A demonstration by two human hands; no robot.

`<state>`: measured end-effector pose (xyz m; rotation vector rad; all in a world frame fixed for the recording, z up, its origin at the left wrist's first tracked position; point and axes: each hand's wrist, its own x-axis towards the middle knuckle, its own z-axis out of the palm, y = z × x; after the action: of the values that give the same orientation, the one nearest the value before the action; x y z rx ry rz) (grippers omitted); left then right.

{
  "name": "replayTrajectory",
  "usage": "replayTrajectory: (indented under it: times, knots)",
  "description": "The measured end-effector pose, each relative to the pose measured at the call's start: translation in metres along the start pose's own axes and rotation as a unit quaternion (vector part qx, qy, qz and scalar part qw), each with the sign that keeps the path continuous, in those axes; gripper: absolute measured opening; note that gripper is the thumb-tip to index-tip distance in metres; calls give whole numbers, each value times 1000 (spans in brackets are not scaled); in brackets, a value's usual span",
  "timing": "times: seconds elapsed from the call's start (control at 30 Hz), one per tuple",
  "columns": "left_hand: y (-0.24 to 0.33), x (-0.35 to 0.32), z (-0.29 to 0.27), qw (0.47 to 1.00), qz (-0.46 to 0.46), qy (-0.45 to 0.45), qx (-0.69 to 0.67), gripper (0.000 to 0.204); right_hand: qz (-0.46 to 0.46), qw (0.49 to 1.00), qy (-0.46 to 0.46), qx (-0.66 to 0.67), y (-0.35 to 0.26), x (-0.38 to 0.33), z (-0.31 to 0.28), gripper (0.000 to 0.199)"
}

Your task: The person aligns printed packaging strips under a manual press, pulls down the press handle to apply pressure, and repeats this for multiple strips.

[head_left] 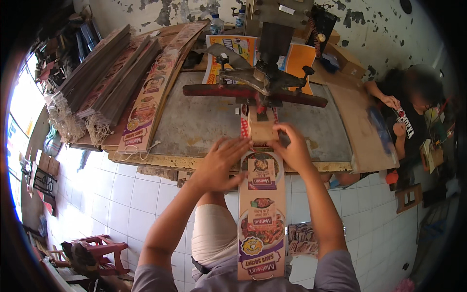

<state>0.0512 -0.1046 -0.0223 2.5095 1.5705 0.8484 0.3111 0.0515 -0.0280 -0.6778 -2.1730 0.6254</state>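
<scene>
A long printed cardboard strip (262,204) with food pictures runs from my lap up onto the metal-topped table, its far end under a press (260,82) with a red-edged crossbar. On its far part sits a small brown block (263,131); I cannot tell whether it is wood or folded card. My right hand (295,150) holds the block's right side between thumb and fingers. My left hand (224,160) lies with fingers stretched out toward the block's lower left, thumb near the strip's left edge. The left fingers are slightly blurred.
Stacked bundles of long strips with strings (99,92) fill the table's left. Another printed strip (146,104) lies beside them. Bottles (217,24) and colourful printed sheets (243,46) are behind the press. A person (408,104) sits at the right; a red stool (104,253) stands lower left.
</scene>
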Motion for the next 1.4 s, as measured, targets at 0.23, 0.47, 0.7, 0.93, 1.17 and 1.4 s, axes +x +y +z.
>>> replayTrajectory:
  times: [0.23, 0.47, 0.7, 0.93, 1.17, 1.4]
  knots:
    - [17, -121, 14, 987, -122, 103, -12, 81, 27, 999, 28, -30, -34, -109, -75, 55]
    - [-21, -184, 28, 936, -254, 196, 144, 97, 176, 919, 282, -214, 119, -155, -229, 46]
    - [-66, -179, 89, 913, -218, 304, 165, 101, 209, 888, 317, -258, 227, -171, -304, 43]
    - [-66, -164, 100, 889, -222, 364, 170, 96, 256, 847, 297, -359, 200, -155, -275, 37]
    - [-63, -168, 96, 893, -211, 357, 178, 91, 174, 854, 333, -359, 139, -153, -217, 36]
    - [-64, -166, 97, 887, -215, 371, 172, 91, 69, 881, 294, -366, 96, -166, -82, 48]
